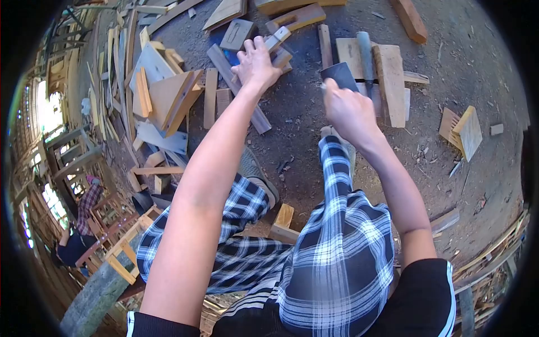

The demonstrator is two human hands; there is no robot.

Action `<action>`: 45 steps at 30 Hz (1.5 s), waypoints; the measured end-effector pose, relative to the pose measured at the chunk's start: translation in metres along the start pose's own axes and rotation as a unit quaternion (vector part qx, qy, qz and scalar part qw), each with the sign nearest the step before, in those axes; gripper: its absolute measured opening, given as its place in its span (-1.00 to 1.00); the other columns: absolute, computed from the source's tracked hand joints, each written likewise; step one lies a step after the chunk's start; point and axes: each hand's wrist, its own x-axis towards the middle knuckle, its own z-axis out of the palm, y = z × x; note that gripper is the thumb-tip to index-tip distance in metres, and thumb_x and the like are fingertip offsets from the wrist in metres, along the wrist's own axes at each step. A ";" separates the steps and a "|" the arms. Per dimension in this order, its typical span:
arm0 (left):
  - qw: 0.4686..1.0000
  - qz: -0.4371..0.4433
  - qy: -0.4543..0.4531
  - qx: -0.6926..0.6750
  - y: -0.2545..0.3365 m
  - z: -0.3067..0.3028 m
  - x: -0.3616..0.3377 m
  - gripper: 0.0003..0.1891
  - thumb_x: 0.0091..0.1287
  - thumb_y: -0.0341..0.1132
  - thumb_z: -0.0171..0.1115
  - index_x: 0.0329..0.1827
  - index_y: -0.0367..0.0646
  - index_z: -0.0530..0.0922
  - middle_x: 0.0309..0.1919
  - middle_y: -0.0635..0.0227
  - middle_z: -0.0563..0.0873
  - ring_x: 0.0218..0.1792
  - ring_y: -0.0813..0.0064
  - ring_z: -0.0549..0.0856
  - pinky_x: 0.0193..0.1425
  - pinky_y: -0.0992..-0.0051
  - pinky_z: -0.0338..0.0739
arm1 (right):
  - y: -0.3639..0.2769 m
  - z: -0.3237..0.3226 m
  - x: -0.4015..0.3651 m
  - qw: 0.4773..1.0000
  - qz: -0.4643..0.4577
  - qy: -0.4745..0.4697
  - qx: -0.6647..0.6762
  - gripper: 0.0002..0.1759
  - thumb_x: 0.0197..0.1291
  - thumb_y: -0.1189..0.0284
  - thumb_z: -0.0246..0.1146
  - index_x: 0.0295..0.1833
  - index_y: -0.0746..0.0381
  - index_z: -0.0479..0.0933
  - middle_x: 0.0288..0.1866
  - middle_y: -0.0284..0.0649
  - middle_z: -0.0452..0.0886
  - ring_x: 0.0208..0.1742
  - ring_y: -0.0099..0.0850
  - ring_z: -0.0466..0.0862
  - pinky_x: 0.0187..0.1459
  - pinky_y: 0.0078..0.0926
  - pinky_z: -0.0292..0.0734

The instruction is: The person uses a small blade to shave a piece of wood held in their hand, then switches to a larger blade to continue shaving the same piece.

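Observation:
My left hand [257, 67] rests over small wood pieces at the upper middle, its fingers apart and curved. Beside its fingertips are a narrow wood piece [277, 39] and a grey block [238, 35]; a long thin strip [259, 119] runs beneath the wrist. What lies under the palm is hidden. Right of it, my right hand [351, 112] is closed on a dark flat blade [341, 75], whose handle is hidden in the fist. Near the blade are a round grey-blue bar [365, 53] and a thick pale board [389, 84].
Stacked wood offcuts [168, 98] lie on the left. A joined wood piece [469, 132] sits on the ground at right, and a small block [285, 215] between my legs. Another person [87, 210] is at far left by a wooden frame [126, 247].

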 end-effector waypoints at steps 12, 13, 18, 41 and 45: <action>1.000 0.011 0.012 0.011 -0.002 0.002 0.000 -0.09 -0.03 -0.15 0.61 0.36 -0.06 0.23 0.27 0.19 0.40 0.30 0.01 0.47 0.18 -0.14 0.51 | 0.005 0.020 0.007 0.998 -0.017 0.068 -0.002 -0.84 0.33 0.45 -0.02 -0.15 0.29 0.43 -0.49 0.06 0.69 -0.42 -0.01 0.76 -0.40 -0.07 0.68; 1.000 0.008 0.011 0.010 -0.003 0.003 0.000 -0.09 -0.03 -0.15 0.61 0.36 -0.06 0.23 0.27 0.19 0.40 0.30 0.01 0.47 0.18 -0.14 0.51 | 0.005 0.019 0.005 0.998 -0.020 0.065 -0.003 -0.84 0.33 0.45 -0.02 -0.15 0.29 0.43 -0.49 0.06 0.69 -0.42 -0.01 0.76 -0.40 -0.07 0.68; 1.000 0.005 0.007 0.001 0.000 0.001 0.001 -0.09 -0.04 -0.15 0.61 0.36 -0.06 0.25 0.26 0.19 0.41 0.30 0.01 0.48 0.18 -0.15 0.50 | -0.007 0.021 0.048 0.997 -0.042 0.067 -0.012 -0.80 0.30 0.45 -0.02 -0.15 0.33 0.48 -0.35 0.08 0.73 -0.28 -0.03 0.78 -0.25 -0.05 0.69; 0.998 -0.001 0.045 -0.035 -0.001 0.009 -0.011 -0.17 -0.05 -0.26 0.58 0.31 -0.12 0.29 0.20 0.19 0.44 0.25 0.02 0.50 0.14 -0.10 0.48 | -0.011 0.028 0.078 0.994 -0.066 0.082 -0.016 -0.80 0.33 0.45 -0.02 -0.15 0.33 0.47 -0.34 0.11 0.73 -0.28 0.00 0.78 -0.28 -0.07 0.68; 1.000 -0.022 0.016 -0.015 0.002 0.003 -0.007 -0.15 -0.03 -0.23 0.58 0.32 -0.13 0.28 0.22 0.18 0.43 0.27 0.00 0.50 0.17 -0.13 0.48 | -0.013 0.036 0.086 0.993 -0.071 0.096 -0.013 -0.81 0.32 0.45 -0.01 -0.15 0.32 0.47 -0.35 0.10 0.73 -0.29 -0.01 0.78 -0.29 -0.06 0.68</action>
